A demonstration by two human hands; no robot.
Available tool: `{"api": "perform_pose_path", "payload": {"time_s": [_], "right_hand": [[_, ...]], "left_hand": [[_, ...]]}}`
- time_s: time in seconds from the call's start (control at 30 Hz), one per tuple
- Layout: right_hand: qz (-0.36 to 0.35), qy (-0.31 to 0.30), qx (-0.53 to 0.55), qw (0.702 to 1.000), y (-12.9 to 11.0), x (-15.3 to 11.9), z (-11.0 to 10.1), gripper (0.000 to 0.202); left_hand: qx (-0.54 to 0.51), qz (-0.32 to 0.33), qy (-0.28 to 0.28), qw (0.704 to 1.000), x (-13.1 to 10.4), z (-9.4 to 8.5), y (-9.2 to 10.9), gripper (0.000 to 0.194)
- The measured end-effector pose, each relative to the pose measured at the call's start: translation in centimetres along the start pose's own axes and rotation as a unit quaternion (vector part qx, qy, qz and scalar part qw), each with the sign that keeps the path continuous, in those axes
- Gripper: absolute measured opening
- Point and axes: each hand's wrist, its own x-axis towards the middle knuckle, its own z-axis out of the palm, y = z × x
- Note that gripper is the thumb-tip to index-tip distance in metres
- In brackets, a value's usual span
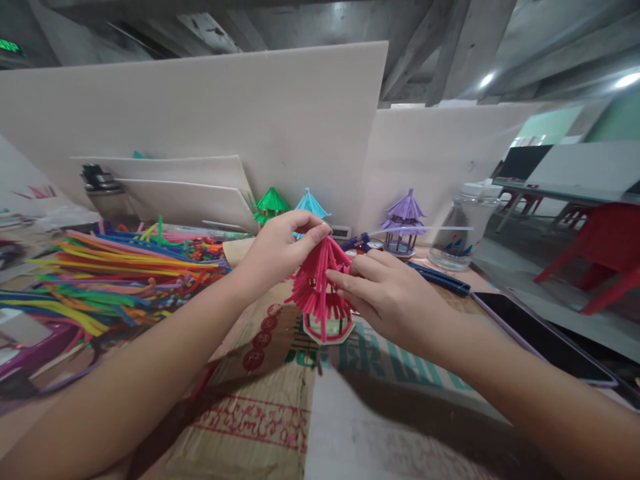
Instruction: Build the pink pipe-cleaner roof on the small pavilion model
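A small red pavilion [320,303] with a two-tiered roof of fuzzy pipe cleaners stands upright in front of me on a pale, many-sided base. My left hand [285,247] is closed at its peak, thumb and fingers pinching the gathered tips of the upper roof. From the right, my right hand [380,283] is closed at the side of that roof, its fingers pressed on the red pipe cleaners. Its fingertips partly cover the strands there. Beyond my hands stand finished-looking pavilions in green [273,201], light blue [307,200], partly hidden by my left hand, and purple [404,220].
Loose colourful pipe cleaners [120,267] are heaped on the left. A printed cardboard sheet [240,413] and a white sheet [400,440] lie under the work. To the right are a clear bottle [457,230], blue-handled tool [440,277] and phone [540,337]. White boards [200,127] stand behind.
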Motion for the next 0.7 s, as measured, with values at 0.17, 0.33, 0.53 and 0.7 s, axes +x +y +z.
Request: {"api": "perform_pose_path", "payload": {"time_s": [0.17, 0.33, 0.53, 0.7], "right_hand": [[-0.014, -0.002, -0.027, 1.0, -0.1, -0.1, -0.2, 0.028], [-0.016, 0.019, -0.017, 1.0, -0.3, 0.0, -0.2, 0.026], [0.018, 0.043, 0.029, 0.999, 0.4, 0.1, -0.7, 0.027], [0.078, 0.087, 0.071, 0.991, 0.8, -0.2, -1.7, 0.014]], "left_hand": [[0.007, 0.001, -0.001, 1.0, 0.0, 0.1, -0.1, 0.029], [0.003, 0.001, -0.002, 1.0, 0.0, 0.1, 0.0, 0.029], [-0.015, 0.011, -0.026, 0.999, 0.0, 0.2, -0.5, 0.029], [0.014, -0.004, -0.028, 1.0, 0.5, -1.6, -1.5, 0.03]]}}
